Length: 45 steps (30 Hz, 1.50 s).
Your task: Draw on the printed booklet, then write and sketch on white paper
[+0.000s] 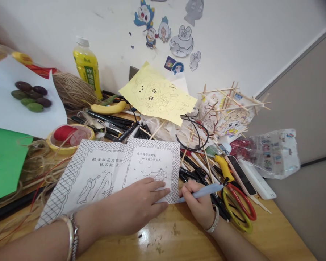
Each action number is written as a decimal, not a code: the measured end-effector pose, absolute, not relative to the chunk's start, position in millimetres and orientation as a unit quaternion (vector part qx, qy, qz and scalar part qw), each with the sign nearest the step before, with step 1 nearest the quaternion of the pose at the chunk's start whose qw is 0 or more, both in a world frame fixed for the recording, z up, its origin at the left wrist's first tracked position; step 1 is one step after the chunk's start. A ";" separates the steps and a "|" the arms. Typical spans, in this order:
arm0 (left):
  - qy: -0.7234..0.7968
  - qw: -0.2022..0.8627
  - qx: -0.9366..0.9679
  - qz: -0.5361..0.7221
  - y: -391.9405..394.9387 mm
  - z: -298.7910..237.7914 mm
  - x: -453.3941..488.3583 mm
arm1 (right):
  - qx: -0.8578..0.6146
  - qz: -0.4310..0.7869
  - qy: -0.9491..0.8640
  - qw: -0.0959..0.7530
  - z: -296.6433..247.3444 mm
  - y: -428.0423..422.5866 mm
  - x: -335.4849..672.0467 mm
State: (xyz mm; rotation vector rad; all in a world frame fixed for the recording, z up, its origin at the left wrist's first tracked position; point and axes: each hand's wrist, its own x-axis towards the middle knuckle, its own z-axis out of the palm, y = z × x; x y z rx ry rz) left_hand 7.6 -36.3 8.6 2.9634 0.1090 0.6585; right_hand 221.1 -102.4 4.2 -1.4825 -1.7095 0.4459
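Observation:
A white colouring sheet (108, 170) with line drawings and a cross-hatched border lies on the wooden table (165, 239). My left hand (137, 206) lies flat on its lower right part, fingers stretched out, holding it down. My right hand (198, 206) is closed round a light blue pen (203, 191), whose tip touches the sheet's lower right corner. Both wrists wear bracelets.
Black markers (116, 125), wooden sticks, a stick-and-paper frame (230, 108), scissors with red and yellow handles (239, 206), a yellow drawing (157, 96), a banana (108, 107), a yellow bottle (87, 67), twine, a green sheet (2, 159) and a plastic bag (274, 152) crowd the table. A wall with stickers stands behind.

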 end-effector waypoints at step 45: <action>0.011 0.157 0.961 0.228 -28.7 11.7 5.5 | -0.556 0.280 -0.644 0.445 5.4 -92.6 231.3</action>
